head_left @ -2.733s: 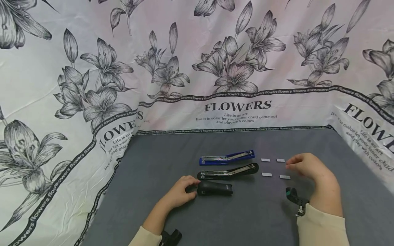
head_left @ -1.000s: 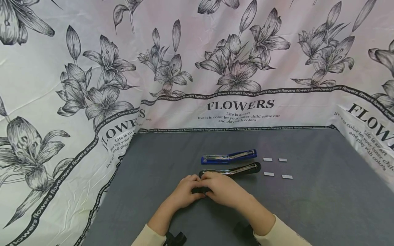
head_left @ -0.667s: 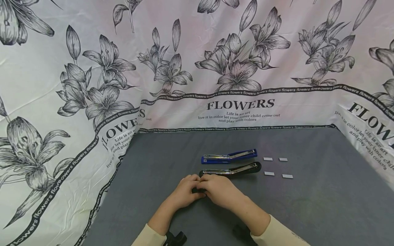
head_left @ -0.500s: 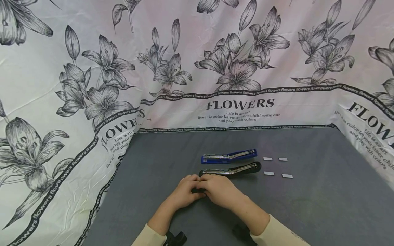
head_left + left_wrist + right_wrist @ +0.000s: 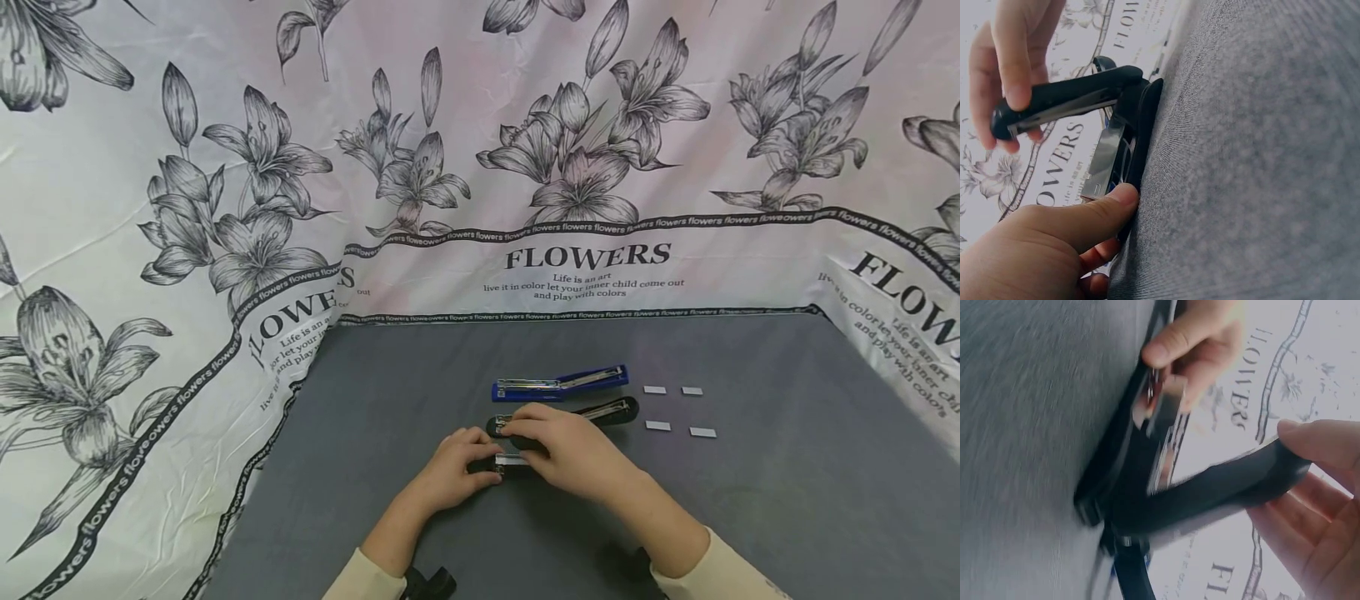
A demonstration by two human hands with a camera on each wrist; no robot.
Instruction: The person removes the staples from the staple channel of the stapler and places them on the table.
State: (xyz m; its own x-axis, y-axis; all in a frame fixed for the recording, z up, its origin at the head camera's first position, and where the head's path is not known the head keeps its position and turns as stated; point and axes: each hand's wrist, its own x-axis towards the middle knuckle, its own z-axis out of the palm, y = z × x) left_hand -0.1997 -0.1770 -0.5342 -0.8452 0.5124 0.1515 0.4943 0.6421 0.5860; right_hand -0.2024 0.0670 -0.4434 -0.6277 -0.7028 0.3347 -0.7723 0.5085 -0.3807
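A black stapler [image 5: 1079, 94] lies nearest the person, its top arm swung up from the base so the metal staple channel [image 5: 1105, 159] shows. My left hand [image 5: 452, 468] pinches the front end of its base against the table. With thumb and fingers, my right hand [image 5: 573, 450] grips the tip of the raised arm, which the right wrist view shows [image 5: 1229, 481] somewhat blurred. Just behind stands another black stapler [image 5: 618, 410], opened out and partly covered by my right hand. Farther back a blue stapler [image 5: 558, 384] also lies opened out.
Several small pale staple strips [image 5: 657, 426] lie in two rows right of the staplers on the grey cloth [image 5: 787, 467]. A white flower-printed curtain [image 5: 420, 275] rises behind and along the sides.
My right hand came over from beside the staple strips to the nearest stapler, then lifted its top arm up and to the right. The left hand stays at the base's front end.
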